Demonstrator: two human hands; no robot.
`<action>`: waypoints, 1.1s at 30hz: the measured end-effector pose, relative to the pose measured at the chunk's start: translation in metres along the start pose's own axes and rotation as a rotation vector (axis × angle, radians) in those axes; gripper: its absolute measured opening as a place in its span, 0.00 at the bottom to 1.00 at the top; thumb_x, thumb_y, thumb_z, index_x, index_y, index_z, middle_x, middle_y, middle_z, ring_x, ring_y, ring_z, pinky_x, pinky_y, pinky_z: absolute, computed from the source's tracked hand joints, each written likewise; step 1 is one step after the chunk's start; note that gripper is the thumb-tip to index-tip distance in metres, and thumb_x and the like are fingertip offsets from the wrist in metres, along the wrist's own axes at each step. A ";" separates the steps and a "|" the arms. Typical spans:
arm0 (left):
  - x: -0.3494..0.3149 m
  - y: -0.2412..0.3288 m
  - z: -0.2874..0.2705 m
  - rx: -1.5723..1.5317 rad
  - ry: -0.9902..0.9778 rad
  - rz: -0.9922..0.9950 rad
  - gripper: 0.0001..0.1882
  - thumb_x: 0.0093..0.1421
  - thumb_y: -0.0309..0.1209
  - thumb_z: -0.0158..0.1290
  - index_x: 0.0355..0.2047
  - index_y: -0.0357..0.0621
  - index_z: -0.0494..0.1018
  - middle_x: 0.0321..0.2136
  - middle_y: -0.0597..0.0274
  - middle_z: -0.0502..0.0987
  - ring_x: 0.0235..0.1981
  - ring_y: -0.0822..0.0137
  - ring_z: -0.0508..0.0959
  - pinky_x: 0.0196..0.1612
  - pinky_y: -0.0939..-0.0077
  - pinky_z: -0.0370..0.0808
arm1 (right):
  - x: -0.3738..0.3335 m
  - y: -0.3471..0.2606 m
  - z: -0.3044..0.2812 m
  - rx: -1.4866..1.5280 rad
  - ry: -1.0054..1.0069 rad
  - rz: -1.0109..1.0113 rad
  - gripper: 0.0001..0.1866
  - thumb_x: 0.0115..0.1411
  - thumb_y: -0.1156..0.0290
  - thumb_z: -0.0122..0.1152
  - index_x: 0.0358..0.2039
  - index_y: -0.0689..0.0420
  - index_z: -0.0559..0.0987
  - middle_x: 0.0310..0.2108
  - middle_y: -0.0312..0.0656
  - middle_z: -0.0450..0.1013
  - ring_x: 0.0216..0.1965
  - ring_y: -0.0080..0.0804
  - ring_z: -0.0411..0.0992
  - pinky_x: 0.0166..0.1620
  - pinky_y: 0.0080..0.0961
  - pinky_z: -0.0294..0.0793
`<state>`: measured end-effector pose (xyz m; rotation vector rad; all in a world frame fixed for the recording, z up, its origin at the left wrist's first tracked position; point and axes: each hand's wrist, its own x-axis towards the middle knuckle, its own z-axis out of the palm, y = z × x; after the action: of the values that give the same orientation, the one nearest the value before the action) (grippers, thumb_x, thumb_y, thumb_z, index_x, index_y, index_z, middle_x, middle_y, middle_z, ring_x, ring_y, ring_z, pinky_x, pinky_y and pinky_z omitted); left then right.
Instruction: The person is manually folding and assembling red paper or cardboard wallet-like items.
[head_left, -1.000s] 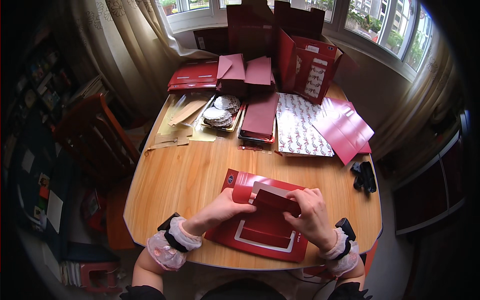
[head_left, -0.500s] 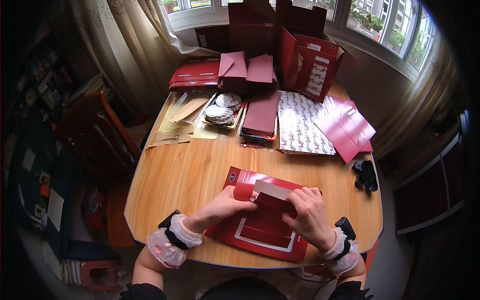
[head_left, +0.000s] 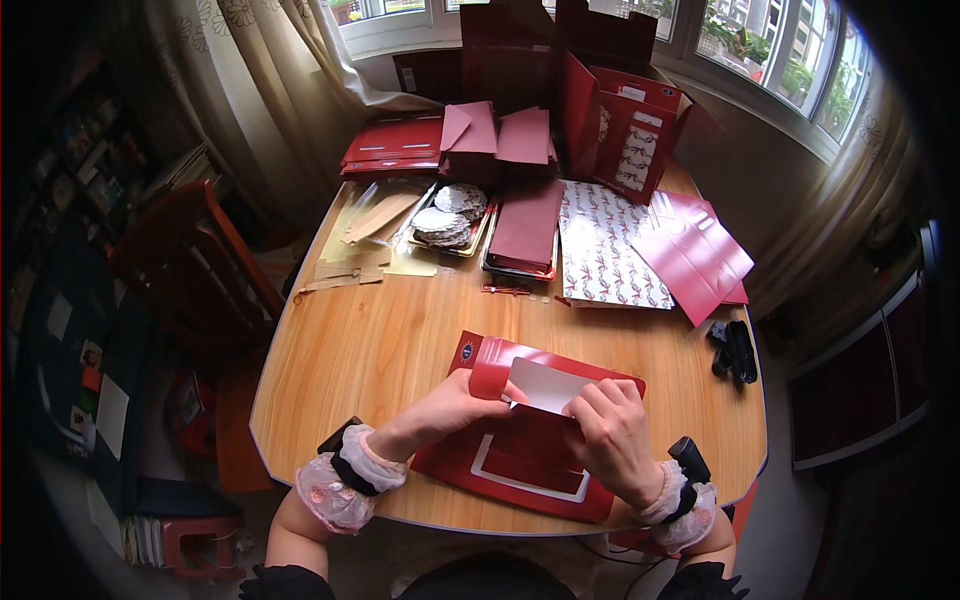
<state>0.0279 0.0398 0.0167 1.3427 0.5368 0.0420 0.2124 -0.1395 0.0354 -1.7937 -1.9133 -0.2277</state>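
Note:
Near the table's front edge lies a dark red printed cardboard piece [head_left: 458,462], with a white-edged rectangular window in its lower part. Its upper section stands folded up, showing a white inner face [head_left: 548,386]. My left hand [head_left: 455,402] pinches the left side of this raised section, thumb inward, beside a curled glossy red flap [head_left: 490,366]. On the right, my right hand [head_left: 612,432] has its fingers bent over the top edge of the dark red front panel. Its fingertips are partly hidden.
Across the back stand a large red box [head_left: 590,110], stacked red and pink cards [head_left: 525,215], white round pieces [head_left: 440,222] in a tray, and brown paper strips [head_left: 350,268]. A patterned sheet [head_left: 610,250] and glossy pink sheets [head_left: 695,255] lie right, above a black object [head_left: 738,352].
The raised red section has opened wider, so more of its white inside shows. My right hand has shifted slightly left and down along the panel's edge; my left hand stays nearly in place.

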 end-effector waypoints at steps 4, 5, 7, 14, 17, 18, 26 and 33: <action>0.000 0.002 0.000 0.003 -0.011 -0.002 0.08 0.64 0.27 0.59 0.43 0.40 0.81 0.38 0.67 0.82 0.41 0.77 0.80 0.49 0.77 0.78 | -0.002 -0.005 0.005 -0.093 0.008 -0.041 0.06 0.52 0.75 0.63 0.27 0.54 0.73 0.27 0.39 0.66 0.33 0.36 0.69 0.45 0.33 0.69; -0.001 0.002 -0.001 0.004 -0.009 -0.003 0.08 0.64 0.27 0.59 0.43 0.40 0.81 0.38 0.67 0.82 0.41 0.77 0.80 0.49 0.77 0.78 | -0.002 -0.006 0.006 -0.129 0.006 -0.059 0.05 0.53 0.75 0.61 0.27 0.54 0.72 0.26 0.39 0.65 0.33 0.35 0.69 0.44 0.33 0.69; -0.001 0.001 -0.003 -0.049 -0.041 -0.005 0.09 0.63 0.27 0.59 0.44 0.41 0.81 0.37 0.69 0.82 0.40 0.78 0.79 0.48 0.78 0.77 | -0.003 -0.008 0.008 -0.151 0.009 -0.081 0.04 0.54 0.74 0.59 0.27 0.54 0.72 0.26 0.38 0.64 0.32 0.35 0.69 0.42 0.33 0.69; 0.002 -0.005 -0.011 0.013 -0.068 -0.022 0.09 0.64 0.27 0.59 0.44 0.41 0.81 0.37 0.71 0.80 0.40 0.79 0.78 0.47 0.80 0.75 | -0.008 -0.010 0.018 -0.184 0.002 -0.114 0.08 0.50 0.72 0.62 0.27 0.55 0.70 0.26 0.40 0.64 0.30 0.38 0.67 0.38 0.35 0.68; 0.002 -0.004 -0.011 -0.004 -0.071 -0.031 0.10 0.64 0.27 0.60 0.46 0.42 0.80 0.38 0.70 0.81 0.41 0.78 0.78 0.48 0.79 0.76 | -0.004 -0.002 0.016 -0.089 -0.017 -0.040 0.09 0.51 0.73 0.65 0.29 0.54 0.72 0.27 0.40 0.66 0.31 0.38 0.70 0.38 0.35 0.69; 0.002 -0.005 -0.010 -0.045 -0.059 -0.040 0.11 0.64 0.27 0.60 0.47 0.42 0.80 0.39 0.70 0.81 0.41 0.78 0.79 0.49 0.78 0.76 | -0.002 0.001 0.012 0.018 -0.033 0.015 0.11 0.49 0.72 0.67 0.29 0.55 0.72 0.28 0.41 0.68 0.32 0.40 0.70 0.38 0.36 0.70; 0.004 -0.007 -0.012 -0.186 0.028 -0.066 0.13 0.61 0.24 0.64 0.46 0.42 0.78 0.40 0.69 0.81 0.42 0.76 0.81 0.49 0.75 0.79 | -0.007 0.029 -0.006 0.191 -0.161 0.190 0.14 0.47 0.71 0.72 0.34 0.57 0.78 0.32 0.44 0.75 0.37 0.46 0.76 0.42 0.40 0.76; 0.004 -0.007 -0.014 -0.174 0.058 -0.066 0.14 0.62 0.24 0.62 0.48 0.41 0.79 0.42 0.67 0.81 0.43 0.73 0.82 0.48 0.73 0.81 | -0.003 0.023 -0.006 0.030 -0.139 0.086 0.10 0.46 0.74 0.68 0.28 0.56 0.74 0.28 0.42 0.71 0.34 0.42 0.73 0.39 0.37 0.73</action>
<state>0.0238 0.0522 0.0076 1.1565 0.6123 0.0718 0.2364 -0.1424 0.0341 -1.9115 -1.9168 -0.0452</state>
